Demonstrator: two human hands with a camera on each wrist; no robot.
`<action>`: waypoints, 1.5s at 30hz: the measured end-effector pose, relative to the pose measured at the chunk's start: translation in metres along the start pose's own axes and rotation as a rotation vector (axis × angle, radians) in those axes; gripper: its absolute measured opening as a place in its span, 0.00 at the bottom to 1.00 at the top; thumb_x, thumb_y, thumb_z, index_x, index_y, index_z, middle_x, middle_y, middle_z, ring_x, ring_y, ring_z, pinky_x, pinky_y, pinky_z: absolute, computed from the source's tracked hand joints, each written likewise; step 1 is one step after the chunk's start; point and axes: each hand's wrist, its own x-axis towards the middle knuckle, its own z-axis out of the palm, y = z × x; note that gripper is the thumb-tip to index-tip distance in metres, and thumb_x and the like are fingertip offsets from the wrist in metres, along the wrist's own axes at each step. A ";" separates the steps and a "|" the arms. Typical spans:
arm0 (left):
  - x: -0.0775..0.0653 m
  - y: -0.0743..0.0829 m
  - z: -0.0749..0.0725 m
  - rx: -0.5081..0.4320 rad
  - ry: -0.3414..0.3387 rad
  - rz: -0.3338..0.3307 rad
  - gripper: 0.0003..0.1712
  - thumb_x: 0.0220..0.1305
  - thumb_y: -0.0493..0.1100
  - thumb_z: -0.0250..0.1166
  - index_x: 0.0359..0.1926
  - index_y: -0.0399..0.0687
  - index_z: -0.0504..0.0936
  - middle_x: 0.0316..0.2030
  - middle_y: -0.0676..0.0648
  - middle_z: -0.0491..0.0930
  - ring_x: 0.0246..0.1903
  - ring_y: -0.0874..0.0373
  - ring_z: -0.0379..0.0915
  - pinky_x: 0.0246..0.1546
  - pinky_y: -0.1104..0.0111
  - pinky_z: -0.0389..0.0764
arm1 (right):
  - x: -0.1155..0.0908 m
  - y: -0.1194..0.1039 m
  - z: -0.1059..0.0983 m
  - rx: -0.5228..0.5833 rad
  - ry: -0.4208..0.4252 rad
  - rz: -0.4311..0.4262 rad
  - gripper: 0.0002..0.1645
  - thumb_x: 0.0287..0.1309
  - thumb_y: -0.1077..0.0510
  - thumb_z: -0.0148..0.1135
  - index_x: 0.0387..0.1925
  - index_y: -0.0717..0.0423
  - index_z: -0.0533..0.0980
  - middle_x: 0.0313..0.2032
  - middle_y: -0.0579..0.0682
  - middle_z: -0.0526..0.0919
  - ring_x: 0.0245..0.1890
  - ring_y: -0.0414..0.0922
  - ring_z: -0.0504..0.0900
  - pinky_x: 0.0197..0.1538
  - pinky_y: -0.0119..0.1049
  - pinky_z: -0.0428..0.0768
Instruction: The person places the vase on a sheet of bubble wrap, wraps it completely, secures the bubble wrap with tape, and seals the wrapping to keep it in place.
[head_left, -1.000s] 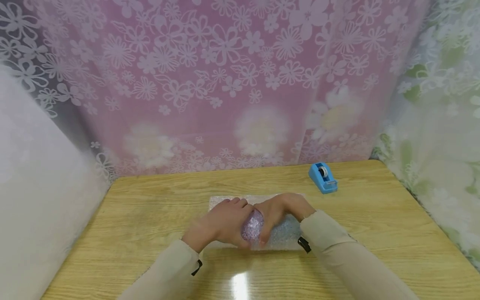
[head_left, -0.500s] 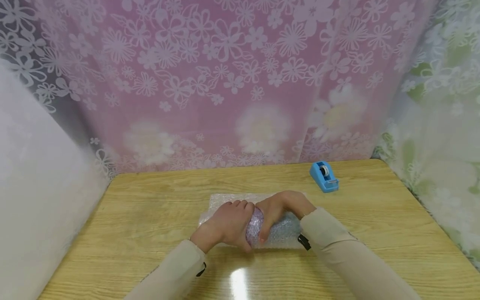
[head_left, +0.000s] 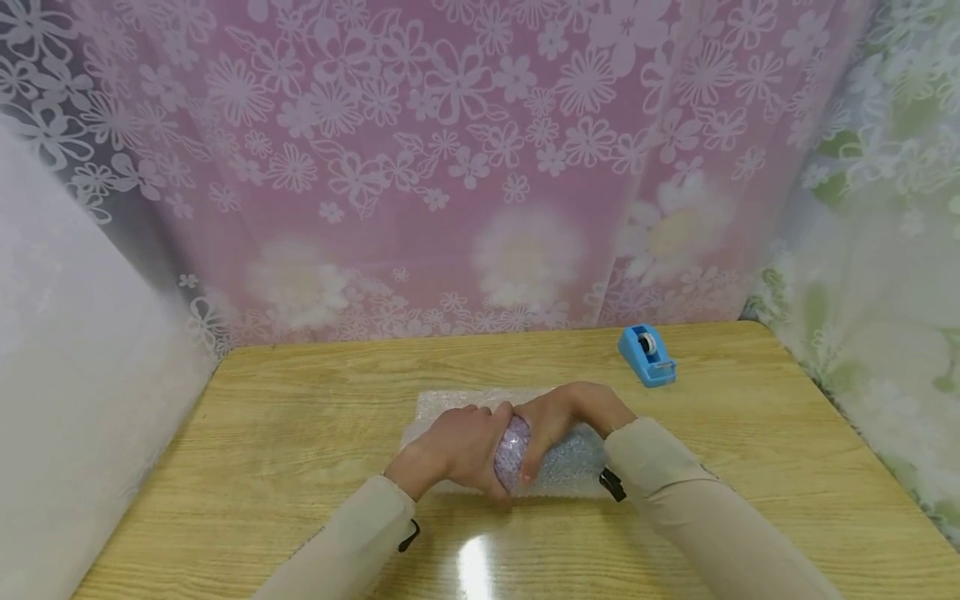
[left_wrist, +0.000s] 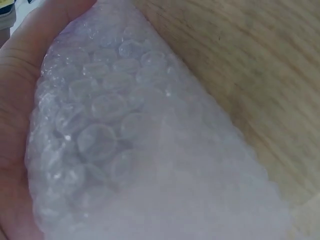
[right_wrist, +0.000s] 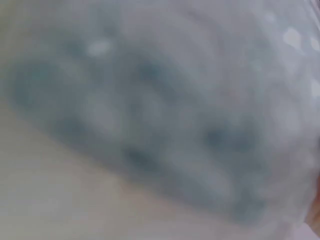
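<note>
A bubble-wrapped bundle [head_left: 512, 454] lies across the table's middle in the head view. Purple shows through its centre, and a blue-grey part [head_left: 573, 461] through its right side; the kind of thing inside is hidden by the wrap. My left hand [head_left: 467, 448] grips the bundle left of the purple part, thumb toward me and fingers over the far side. Just to the right, my right hand [head_left: 553, 423] holds it with the thumb on the near side. In the left wrist view, clear bubbles [left_wrist: 105, 107] fill the space beside the palm. Blurred blue-grey wrap [right_wrist: 150, 110] dominates the right wrist view.
A flat stretch of bubble wrap [head_left: 442, 403] extends behind my left hand. Farther back on the right stands a blue tape dispenser [head_left: 647, 357] with a roll in it. Floral curtains [head_left: 420, 208] surround the wooden table [head_left: 300, 417] at the back and sides.
My left hand has shifted slightly right, closer to my right hand, still on the bundle. My right hand stays nearly where it was. The tape dispenser has not moved.
</note>
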 end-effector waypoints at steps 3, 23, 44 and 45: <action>0.001 -0.001 0.001 -0.048 -0.013 -0.005 0.48 0.29 0.68 0.76 0.48 0.50 0.66 0.29 0.55 0.72 0.26 0.63 0.70 0.25 0.70 0.74 | -0.004 0.000 0.000 -0.053 0.060 0.037 0.55 0.36 0.39 0.77 0.65 0.44 0.59 0.53 0.39 0.69 0.52 0.39 0.69 0.56 0.40 0.69; 0.014 -0.018 -0.009 -0.279 -0.178 -0.039 0.47 0.32 0.64 0.79 0.51 0.50 0.67 0.35 0.57 0.74 0.31 0.65 0.72 0.30 0.69 0.76 | -0.047 -0.030 0.032 -0.481 0.576 -0.017 0.49 0.48 0.42 0.72 0.65 0.63 0.64 0.60 0.58 0.69 0.60 0.56 0.67 0.59 0.49 0.69; 0.023 -0.029 -0.007 -0.531 -0.256 0.032 0.38 0.36 0.53 0.81 0.48 0.53 0.68 0.38 0.55 0.72 0.34 0.62 0.73 0.34 0.70 0.77 | -0.013 -0.002 0.075 -0.861 1.038 -0.137 0.53 0.27 0.38 0.80 0.50 0.65 0.68 0.39 0.58 0.75 0.38 0.54 0.75 0.40 0.46 0.77; 0.022 -0.029 -0.007 -0.533 -0.262 0.032 0.38 0.37 0.53 0.81 0.47 0.53 0.68 0.38 0.56 0.73 0.35 0.62 0.73 0.34 0.70 0.77 | -0.012 -0.001 0.075 -0.862 1.032 -0.138 0.52 0.27 0.38 0.80 0.49 0.65 0.68 0.39 0.58 0.75 0.37 0.54 0.75 0.40 0.46 0.78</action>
